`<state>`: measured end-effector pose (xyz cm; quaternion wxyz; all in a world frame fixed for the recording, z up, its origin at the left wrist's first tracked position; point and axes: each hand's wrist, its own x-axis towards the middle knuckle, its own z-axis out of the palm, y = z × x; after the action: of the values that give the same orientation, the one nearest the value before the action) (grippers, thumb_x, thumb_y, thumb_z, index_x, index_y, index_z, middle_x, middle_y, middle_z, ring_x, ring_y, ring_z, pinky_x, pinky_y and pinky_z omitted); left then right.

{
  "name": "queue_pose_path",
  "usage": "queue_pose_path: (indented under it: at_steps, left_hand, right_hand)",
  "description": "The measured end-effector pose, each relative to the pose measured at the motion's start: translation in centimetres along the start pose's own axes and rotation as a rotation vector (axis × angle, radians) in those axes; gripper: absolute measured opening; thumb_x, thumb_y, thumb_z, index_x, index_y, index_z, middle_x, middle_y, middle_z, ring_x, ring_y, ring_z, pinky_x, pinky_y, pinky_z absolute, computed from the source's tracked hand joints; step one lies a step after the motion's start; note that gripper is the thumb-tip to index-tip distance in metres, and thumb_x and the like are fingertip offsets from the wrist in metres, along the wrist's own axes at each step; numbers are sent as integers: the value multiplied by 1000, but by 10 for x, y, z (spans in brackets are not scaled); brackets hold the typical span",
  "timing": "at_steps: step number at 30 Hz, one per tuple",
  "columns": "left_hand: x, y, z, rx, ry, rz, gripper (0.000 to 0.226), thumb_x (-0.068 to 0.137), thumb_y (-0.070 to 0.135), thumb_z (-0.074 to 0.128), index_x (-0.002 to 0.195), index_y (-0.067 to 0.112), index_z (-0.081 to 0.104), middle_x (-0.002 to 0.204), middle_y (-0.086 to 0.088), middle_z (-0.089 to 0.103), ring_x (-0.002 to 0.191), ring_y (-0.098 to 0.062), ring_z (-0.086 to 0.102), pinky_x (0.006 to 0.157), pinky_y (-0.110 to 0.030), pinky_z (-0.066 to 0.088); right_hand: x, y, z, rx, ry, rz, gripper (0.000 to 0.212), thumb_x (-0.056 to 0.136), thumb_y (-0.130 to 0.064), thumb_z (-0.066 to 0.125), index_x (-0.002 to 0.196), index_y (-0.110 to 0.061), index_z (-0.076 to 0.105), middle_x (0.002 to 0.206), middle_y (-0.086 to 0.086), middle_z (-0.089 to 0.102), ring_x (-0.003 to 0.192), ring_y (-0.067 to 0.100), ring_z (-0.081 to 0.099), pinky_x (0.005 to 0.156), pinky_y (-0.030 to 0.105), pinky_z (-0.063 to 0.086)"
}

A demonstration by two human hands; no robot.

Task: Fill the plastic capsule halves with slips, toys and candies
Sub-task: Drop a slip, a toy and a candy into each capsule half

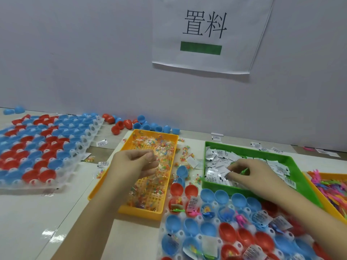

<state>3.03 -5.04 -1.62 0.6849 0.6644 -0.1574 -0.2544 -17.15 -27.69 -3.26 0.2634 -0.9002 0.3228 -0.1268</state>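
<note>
A workshop packing station: a printed sign (206, 34) on a grey partition (75, 53), bins (142, 212) of candies (150, 151) and slips (217, 156), and clear racks (93, 132) lined with red and blue capsule halves (47, 175).

Only bare parts of the person show, worn with nothing visible: the left forearm (105, 212) and left hand (135, 162), the right forearm (309, 218) and right hand (255, 175), uncovered right to the near edge of view.

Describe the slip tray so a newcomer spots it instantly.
Under the white wall sign with the green bar, on the table, sits a green tray of white printed slips, one pinched by the right hand. It is the only green tray; the candy tray and toy tray beside it are yellow.
</note>
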Motion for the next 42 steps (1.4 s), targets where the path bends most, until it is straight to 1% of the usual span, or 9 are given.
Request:
queue_pose_path:
  at_steps: [6, 9, 13, 17, 23, 27, 31, 38, 42]
  left_hand:
    - [-9, 9, 13, -104, -67, 9, 12, 94, 1, 57, 87, 5, 66, 71, -6, 76, 66, -15, 74, 52, -18, 55]
    - [-15, 10, 21, -82, -97, 43, 14, 96, 3, 55, 88, 5, 67, 70, -5, 75, 65, -14, 74, 52, -17, 55]
    - [-19, 10, 27, -50, -136, 53, 16, 98, 7, 53, 91, 4, 67, 68, -3, 73, 62, -12, 72, 54, -18, 56]
    - [-19, 8, 31, -52, -140, 49, 18, 99, 9, 51, 89, 4, 66, 62, 1, 70, 59, -11, 70, 54, -19, 56]
    - [-17, 10, 33, -196, -131, -26, 11, 93, 13, 60, 92, 7, 68, 84, -8, 77, 71, -21, 75, 57, -26, 60]
    - [-17, 12, 34, -310, -150, -180, 10, 95, 11, 58, 98, 2, 63, 85, -14, 76, 76, -28, 75, 56, -29, 60]
    - [-18, 13, 35, -298, -184, -182, 9, 96, 8, 56, 99, 2, 62, 88, -15, 76, 79, -29, 75, 59, -30, 61]
    - [-24, 12, 41, -270, -226, -212, 8, 96, 5, 56, 97, 0, 62, 86, -17, 76, 77, -30, 75, 57, -29, 61]
    - [-31, 14, 47, -319, -297, -240, 16, 96, 5, 54, 106, -3, 63, 93, -19, 75, 83, -32, 75, 60, -30, 61]
  right_hand:
    - [4, -8, 2, 293, 8, 94, 4, 83, -31, 69, 81, -34, 71, 72, -22, 71, 76, 0, 67, 77, 24, 50]
    - [4, -13, 2, 370, 16, 121, 21, 72, -47, 75, 84, -29, 72, 74, -17, 73, 72, 6, 70, 66, 22, 51]
    - [5, -13, 2, 418, -10, 192, 25, 73, -14, 82, 92, -21, 69, 72, -4, 75, 68, 9, 72, 73, 26, 53]
    - [6, -11, 1, 347, 54, 214, 11, 79, -17, 77, 85, -23, 70, 70, -5, 73, 61, 3, 68, 58, 18, 50]
    - [4, -10, -4, 298, 121, 197, 2, 85, -21, 70, 85, -23, 68, 85, -1, 72, 76, 29, 69, 71, 45, 57]
    - [2, -10, -9, 310, 201, 145, 6, 86, -16, 69, 85, -22, 70, 81, -4, 70, 67, 13, 67, 51, 20, 50]
    - [-1, -13, -14, 278, 196, 113, 12, 88, -15, 66, 85, -27, 67, 76, -3, 71, 52, 5, 65, 40, 14, 41]
    - [-8, -24, -21, 130, 252, 59, 6, 88, -26, 65, 84, -31, 66, 91, -19, 63, 84, 2, 58, 63, 20, 41]
    - [-22, -49, -20, 639, 247, 37, 13, 85, -5, 66, 82, -17, 69, 70, -1, 71, 62, 10, 65, 54, 19, 53]
